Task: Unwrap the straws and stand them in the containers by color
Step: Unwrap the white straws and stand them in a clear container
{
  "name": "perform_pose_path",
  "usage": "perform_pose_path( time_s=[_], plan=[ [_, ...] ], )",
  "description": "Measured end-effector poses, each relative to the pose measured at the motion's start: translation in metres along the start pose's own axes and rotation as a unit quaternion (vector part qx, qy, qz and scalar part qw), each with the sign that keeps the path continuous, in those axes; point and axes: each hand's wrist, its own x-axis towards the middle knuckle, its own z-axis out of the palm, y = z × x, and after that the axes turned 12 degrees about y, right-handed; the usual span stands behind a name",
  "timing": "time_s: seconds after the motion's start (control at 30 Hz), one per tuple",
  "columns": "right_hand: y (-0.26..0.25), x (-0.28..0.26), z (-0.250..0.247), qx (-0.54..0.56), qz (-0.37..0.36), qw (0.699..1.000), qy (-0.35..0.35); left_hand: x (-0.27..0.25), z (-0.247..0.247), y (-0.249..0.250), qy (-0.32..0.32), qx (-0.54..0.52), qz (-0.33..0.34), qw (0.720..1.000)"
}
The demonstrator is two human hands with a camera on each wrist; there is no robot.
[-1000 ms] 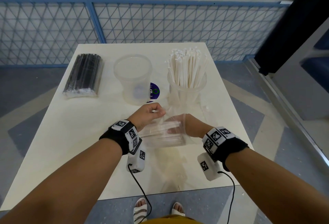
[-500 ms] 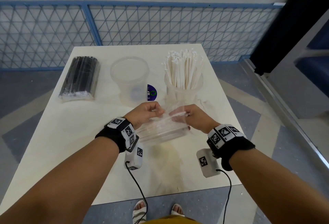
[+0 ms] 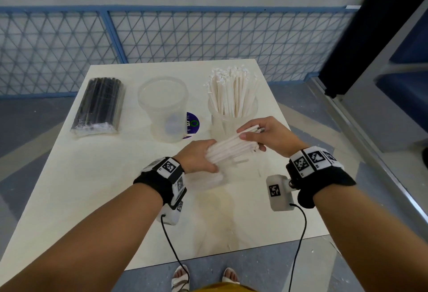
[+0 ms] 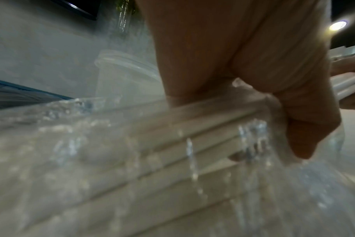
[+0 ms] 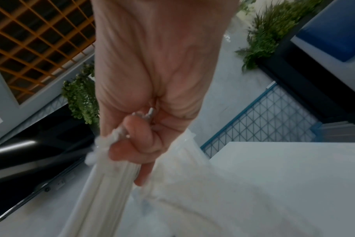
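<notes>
A bundle of white straws (image 3: 228,149) slants over the table's middle, half out of a clear plastic wrapper (image 3: 203,179). My right hand (image 3: 266,136) grips the bundle's upper end, fingers curled round the straws (image 5: 120,166). My left hand (image 3: 199,157) holds the wrapper (image 4: 132,160) round the lower end. Behind stand an empty clear container (image 3: 163,108) and a clear container (image 3: 232,120) filled with white straws (image 3: 231,92). A wrapped pack of black straws (image 3: 98,106) lies at the back left.
A purple round sticker (image 3: 192,123) lies on the white table (image 3: 92,187) between the two containers. A blue mesh fence (image 3: 185,36) runs behind the table. Grey floor and a metal rail lie to the right.
My right hand has drawn the white straws up and to the right, partly out of the wrapper. My left hand has slid down, holding the wrapper back.
</notes>
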Motion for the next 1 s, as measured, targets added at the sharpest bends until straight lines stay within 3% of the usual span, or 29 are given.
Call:
perform_pose_path(
  time_s=[0.13, 0.2, 0.33, 0.43, 0.53, 0.7, 0.77, 0.93, 1.0],
  plan=[
    [0.002, -0.003, 0.001, 0.130, 0.018, 0.989, 0.068, 0.001, -0.004, -0.001, 0.006, -0.047, -0.008, 0.999],
    [0.004, -0.006, 0.010, 0.220, 0.041, 0.972, 0.068, 0.003, -0.007, 0.002, 0.010, -0.076, -0.013, 0.997],
    [0.009, -0.013, 0.032, 0.188, 0.020, 0.981, 0.030, 0.004, -0.004, 0.010, -0.006, -0.091, -0.004, 0.996],
    [0.006, -0.008, 0.026, 0.188, 0.028, 0.977, 0.093, 0.004, -0.004, 0.005, -0.012, -0.085, -0.016, 0.996],
    [0.008, 0.001, 0.015, 0.276, 0.053, 0.948, 0.150, 0.005, -0.006, -0.003, -0.008, -0.078, -0.024, 0.997],
    [0.011, 0.004, 0.040, 0.333, 0.070, 0.938, 0.065, 0.010, 0.002, 0.004, -0.027, -0.069, 0.000, 0.997],
    [0.006, 0.003, 0.044, 0.363, 0.085, 0.926, 0.065, 0.011, 0.006, 0.003, -0.040, -0.073, -0.009, 0.997],
    [-0.006, 0.014, 0.016, 0.443, 0.107, 0.875, 0.162, 0.011, 0.010, -0.018, -0.074, -0.052, -0.048, 0.995],
    [-0.013, 0.021, 0.002, 0.442, 0.099, 0.870, 0.196, 0.010, 0.014, -0.028, -0.080, 0.004, -0.067, 0.995]
  ],
)
